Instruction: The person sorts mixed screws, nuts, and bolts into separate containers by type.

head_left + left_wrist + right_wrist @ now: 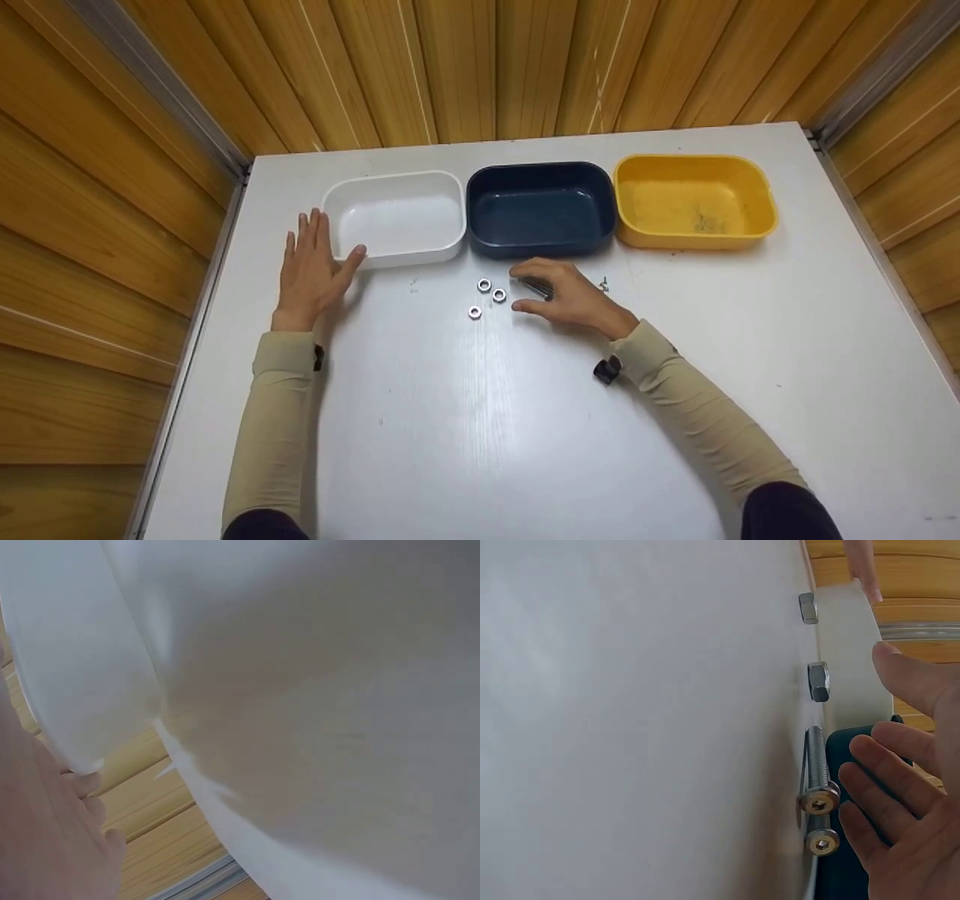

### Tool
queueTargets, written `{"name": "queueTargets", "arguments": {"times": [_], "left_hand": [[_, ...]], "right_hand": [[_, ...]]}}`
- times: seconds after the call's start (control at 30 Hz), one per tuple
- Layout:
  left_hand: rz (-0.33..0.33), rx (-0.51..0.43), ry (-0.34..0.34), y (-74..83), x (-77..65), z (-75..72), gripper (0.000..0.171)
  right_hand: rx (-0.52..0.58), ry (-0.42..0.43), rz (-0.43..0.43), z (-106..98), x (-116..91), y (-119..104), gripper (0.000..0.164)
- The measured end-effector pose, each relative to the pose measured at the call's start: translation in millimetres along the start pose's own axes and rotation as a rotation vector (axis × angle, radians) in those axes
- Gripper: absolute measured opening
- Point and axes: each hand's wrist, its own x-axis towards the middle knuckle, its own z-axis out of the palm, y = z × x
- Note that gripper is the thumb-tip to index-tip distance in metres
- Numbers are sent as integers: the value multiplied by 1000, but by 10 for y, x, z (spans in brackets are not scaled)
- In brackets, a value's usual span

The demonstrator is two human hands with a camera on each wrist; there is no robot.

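My left hand (pixel 306 270) lies at the near left corner of the white bin (pixel 394 255), fingers straight and thumb spread at its front rim. In the left wrist view, the fingers (pixel 86 802) show beside the bin's wall. My right hand (pixel 566 295) hovers over metal bolts (pixel 537 286) on the table, with thumb and fingers apart. From the right wrist, two socket-head bolts (pixel 819 765) lie side by side near the relaxed fingertips (pixel 851 772), not gripped. Left of this hand sit three hex nuts (pixel 499 295), two close together and one nearer me.
A dark blue bin (pixel 541 249) stands between the white bin and a yellow bin (pixel 694 241), all in a row along the back of the white table (pixel 465 435). Small screws (pixel 604 284) lie right of my right hand. Wood-panelled walls (pixel 465 67) enclose the table's back and sides.
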Motion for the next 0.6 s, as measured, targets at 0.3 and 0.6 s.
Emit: {"name": "queueTargets", "arguments": {"times": [0.3, 0.6], "left_hand": [[4, 6, 17, -39, 36, -17, 109], [1, 22, 2, -85, 68, -7, 111]], "right_hand": [[-33, -46, -11, 33, 81, 5, 44], [-61, -90, 12, 103, 175, 0, 34]]}}
